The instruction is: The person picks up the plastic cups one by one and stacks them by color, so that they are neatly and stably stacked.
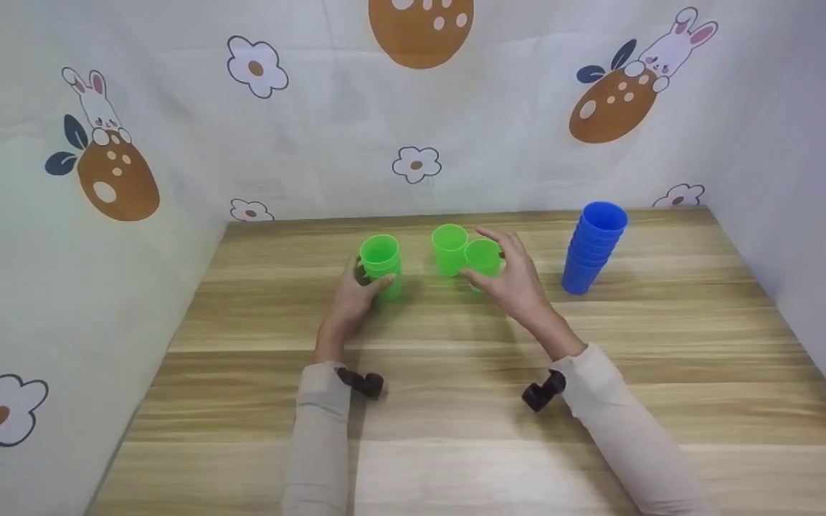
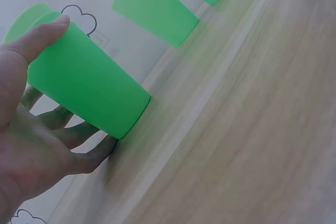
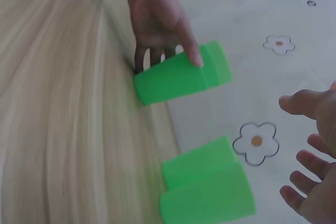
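My left hand (image 1: 364, 285) grips a short stack of nested green cups (image 1: 382, 266) standing on the wooden table (image 1: 456, 401). In the left wrist view the thumb lies along the green stack (image 2: 89, 85) and the fingers wrap behind it. My right hand (image 1: 505, 269) hovers open with spread fingers just right of a single green cup (image 1: 483, 256). A second single green cup (image 1: 449, 248) stands touching it on the left. The right wrist view shows my right hand (image 3: 310, 182) clear of both cups (image 3: 207, 198), and the left hand holding the stack (image 3: 181, 80).
A tall, slightly leaning stack of blue cups (image 1: 594, 247) stands at the back right. A white printed cloth wall (image 1: 413, 129) encloses the table at the back and both sides. Bare wood lies in front of my arms.
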`<state>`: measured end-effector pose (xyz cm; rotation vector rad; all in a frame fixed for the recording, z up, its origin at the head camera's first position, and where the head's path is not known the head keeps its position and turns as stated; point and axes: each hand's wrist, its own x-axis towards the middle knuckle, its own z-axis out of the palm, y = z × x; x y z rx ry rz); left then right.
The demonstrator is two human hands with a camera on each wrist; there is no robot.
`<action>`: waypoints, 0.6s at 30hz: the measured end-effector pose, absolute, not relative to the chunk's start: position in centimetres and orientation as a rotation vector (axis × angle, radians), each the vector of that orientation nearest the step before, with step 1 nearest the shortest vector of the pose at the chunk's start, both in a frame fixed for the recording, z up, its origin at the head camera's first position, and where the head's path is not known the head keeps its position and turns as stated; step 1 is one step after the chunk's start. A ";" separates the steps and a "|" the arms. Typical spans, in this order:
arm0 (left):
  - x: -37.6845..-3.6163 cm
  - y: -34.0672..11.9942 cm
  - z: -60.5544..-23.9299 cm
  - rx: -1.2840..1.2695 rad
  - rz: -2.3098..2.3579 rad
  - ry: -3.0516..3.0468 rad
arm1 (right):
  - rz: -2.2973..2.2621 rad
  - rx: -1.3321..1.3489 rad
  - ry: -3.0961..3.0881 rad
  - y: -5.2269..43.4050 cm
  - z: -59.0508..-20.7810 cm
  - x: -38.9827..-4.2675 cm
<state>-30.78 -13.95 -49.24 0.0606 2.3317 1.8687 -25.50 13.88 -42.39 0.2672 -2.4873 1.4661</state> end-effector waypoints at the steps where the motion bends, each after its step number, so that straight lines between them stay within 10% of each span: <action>1: -30.8 -13.9 -49.2 0.057 1.865 2.339 | 1.446 0.254 -2.510 14.1 -42.7 -25.7; 18: -30.6 -13.8 -49.3 0.100 1.915 2.364 | 1.674 -0.011 -2.591 15.3 -46.4 -28.5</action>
